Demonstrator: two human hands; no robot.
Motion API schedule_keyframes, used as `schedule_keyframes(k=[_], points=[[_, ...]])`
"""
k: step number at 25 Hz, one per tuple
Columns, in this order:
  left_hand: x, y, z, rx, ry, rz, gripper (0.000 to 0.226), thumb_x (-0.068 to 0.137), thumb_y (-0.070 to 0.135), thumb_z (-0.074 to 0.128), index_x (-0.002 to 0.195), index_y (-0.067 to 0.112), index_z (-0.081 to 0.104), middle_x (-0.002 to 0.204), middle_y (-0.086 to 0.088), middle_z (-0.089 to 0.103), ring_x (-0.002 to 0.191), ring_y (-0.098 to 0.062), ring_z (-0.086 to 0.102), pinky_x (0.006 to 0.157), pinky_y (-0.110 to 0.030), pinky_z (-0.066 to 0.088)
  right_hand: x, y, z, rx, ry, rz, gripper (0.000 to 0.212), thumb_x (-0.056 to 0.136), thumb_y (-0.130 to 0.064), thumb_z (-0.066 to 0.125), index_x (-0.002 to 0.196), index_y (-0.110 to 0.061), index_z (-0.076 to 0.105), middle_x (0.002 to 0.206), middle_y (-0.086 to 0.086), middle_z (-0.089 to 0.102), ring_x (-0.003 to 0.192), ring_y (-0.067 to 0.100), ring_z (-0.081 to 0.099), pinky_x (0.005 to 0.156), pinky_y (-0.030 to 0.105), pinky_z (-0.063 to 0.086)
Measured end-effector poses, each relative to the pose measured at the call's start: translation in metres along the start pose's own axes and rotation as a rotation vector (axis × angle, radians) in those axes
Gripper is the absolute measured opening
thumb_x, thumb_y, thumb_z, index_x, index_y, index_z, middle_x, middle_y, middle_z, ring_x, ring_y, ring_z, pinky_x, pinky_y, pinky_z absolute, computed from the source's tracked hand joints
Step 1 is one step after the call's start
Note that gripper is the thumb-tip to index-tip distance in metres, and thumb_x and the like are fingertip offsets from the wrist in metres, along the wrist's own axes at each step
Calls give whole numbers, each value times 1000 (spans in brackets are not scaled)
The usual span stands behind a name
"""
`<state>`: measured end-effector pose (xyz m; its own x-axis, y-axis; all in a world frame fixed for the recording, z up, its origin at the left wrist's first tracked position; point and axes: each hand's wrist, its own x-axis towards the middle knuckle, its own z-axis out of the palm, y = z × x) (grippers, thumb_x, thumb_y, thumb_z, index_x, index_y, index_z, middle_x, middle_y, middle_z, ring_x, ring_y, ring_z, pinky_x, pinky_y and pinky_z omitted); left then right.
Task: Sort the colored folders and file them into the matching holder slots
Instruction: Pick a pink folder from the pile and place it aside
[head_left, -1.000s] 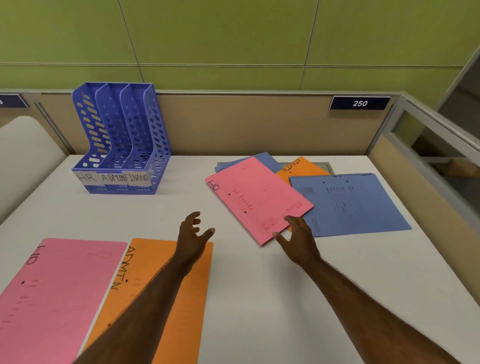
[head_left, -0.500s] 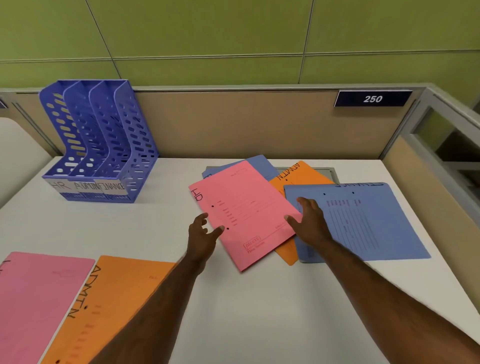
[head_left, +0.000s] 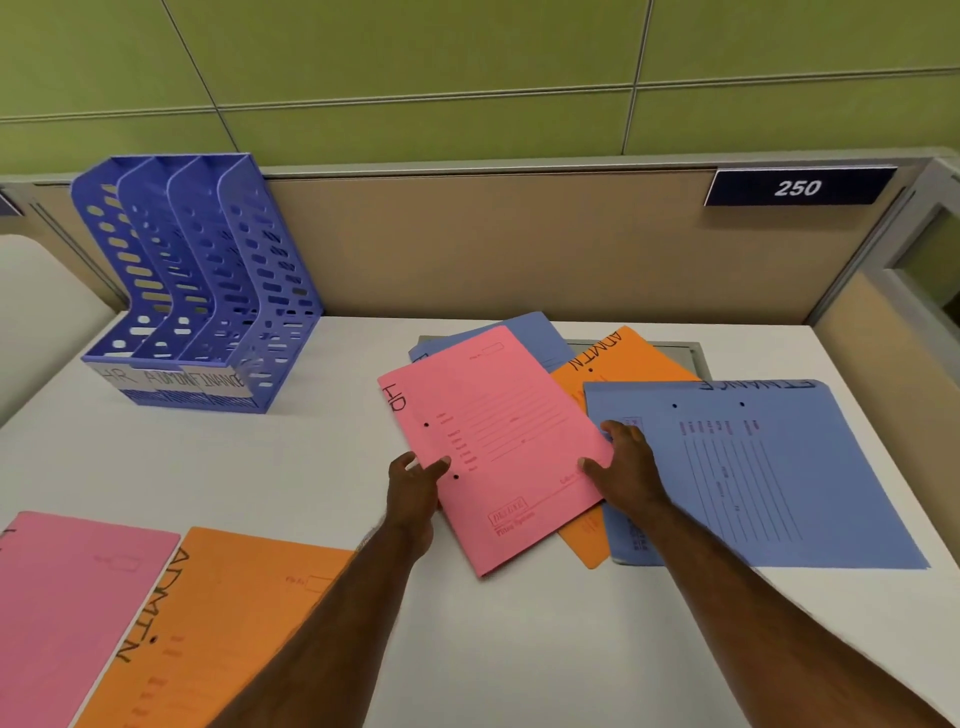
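**Pink HR folder at pick-up: slip and drag risks**

Head view (only view).

Position: pink HR folder (head_left: 498, 441) lies on top of the loose pile at bench (head_left: 311, 493) centre-right, overlapping an orange ADMIN folder (head_left: 623, 364) and a blue folder (head_left: 540, 338) beneath it. A large blue FINANCE folder (head_left: 769, 467) lies just beside it to the right, over the orange one. The blue three-slot holder (head_left: 192, 291), labelled HR / ADMIN / FINANCE, stands well apart at back left; no folder shows in its slots. Two sorted folders, a second pink folder (head_left: 67, 613) and a second orange ADMIN folder (head_left: 223, 623), lie at the near left.

Risks (judgement):
- Grip sits on the side edges only; a thin card folder may sag or slide out when lifted.
- Lifting could drag the orange folder underneath along, scattering the pile.
- Loose contents, if any, could spill from an open edge when tilted.

Fingers:
- Left hand (head_left: 415, 493): thumb (head_left: 439, 465) lies on top of the folder's left edge; remaining fingers partly hidden, apparently under that edge. Reads as a light pinch.
- Right hand (head_left: 623, 467): fingers curled at the folder's right edge, thumb (head_left: 589, 465) on the pink face, fingertips (head_left: 615, 428) touching where pink meets the FINANCE folder. Whether they reach under the pink edge cannot be told.
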<state>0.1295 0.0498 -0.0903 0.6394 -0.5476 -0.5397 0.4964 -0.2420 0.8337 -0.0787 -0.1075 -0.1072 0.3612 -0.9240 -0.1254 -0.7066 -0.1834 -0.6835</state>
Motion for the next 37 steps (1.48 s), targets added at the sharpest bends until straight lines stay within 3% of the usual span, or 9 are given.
schedule_keyframes(k=[5, 11, 15, 19, 23, 25, 30, 33, 37], points=[[-4, 8, 2, -2, -20, 52, 27, 96, 2, 48, 120, 11, 54, 118, -13, 68, 94, -28, 68, 70, -39, 57, -6, -4, 1, 6, -7, -7, 63, 83, -25, 72, 137, -8, 44, 137, 15, 47, 126, 31, 45, 104, 41, 40], [-27, 21, -32, 26, -105, 186, 31, 97, 5, 47, 127, 13, 51, 116, -10, 69, 91, -26, 71, 64, -38, 59, -19, -31, -11, 120, 9, 7, 59, 87, -31, 68, 137, -8, 44, 139, 14, 49, 123, 30, 50, 99, 41, 43], [-51, 31, -81, 68, -181, 249, 31, 98, 3, 45, 126, 11, 55, 117, -15, 70, 98, -32, 70, 80, -45, 59, -51, -67, -5, 286, -44, 1, 47, 90, -32, 64, 130, -12, 51, 121, 10, 62, 99, 20, 57, 79, 31, 45], [-73, 47, -145, 186, -186, 320, 30, 98, 6, 43, 123, 13, 59, 116, -15, 70, 104, -36, 68, 90, -51, 55, -101, -108, 24, 449, -91, -38, 37, 90, -25, 65, 123, -13, 56, 116, 8, 66, 100, 26, 64, 86, 48, 56], [-86, 60, -223, 357, -105, 415, 31, 98, 9, 45, 116, 27, 62, 116, -7, 70, 101, -28, 69, 87, -44, 57, -150, -144, 72, 505, -154, -9, 16, 89, -18, 66, 105, -14, 62, 107, 9, 69, 93, 24, 67, 84, 50, 56], [-87, 62, -264, 440, -63, 435, 31, 97, 12, 48, 123, 25, 60, 120, -5, 68, 102, -25, 68, 89, -46, 56, -175, -161, 101, 508, -180, 19, 9, 88, -16, 67, 95, -16, 62, 103, 10, 70, 90, 24, 67, 81, 48, 57], [-83, 66, -371, 566, 77, 383, 38, 91, 16, 60, 128, 16, 57, 122, -8, 67, 100, -28, 68, 92, -51, 54, -229, -213, 184, 452, -263, 93, 14, 88, -16, 65, 101, -11, 62, 98, 7, 70, 90, 26, 67, 79, 44, 57], [-79, 69, -426, 639, 157, 345, 44, 89, 17, 64, 131, 14, 55, 128, -10, 63, 109, -29, 63, 99, -49, 50, -252, -245, 225, 402, -331, 103, 10, 88, -15, 64, 96, -10, 64, 94, 6, 71, 81, 21, 66, 72, 37, 55], [-67, 72, -496, 816, 277, 254, 58, 90, 24, 63, 143, 13, 42, 147, -10, 46, 132, -31, 45, 112, -52, 33, -279, -289, 271, 349, -430, 131, 9, 85, -8, 61, 93, -5, 64, 85, 12, 72, 63, 22, 66, 60, 34, 54]])
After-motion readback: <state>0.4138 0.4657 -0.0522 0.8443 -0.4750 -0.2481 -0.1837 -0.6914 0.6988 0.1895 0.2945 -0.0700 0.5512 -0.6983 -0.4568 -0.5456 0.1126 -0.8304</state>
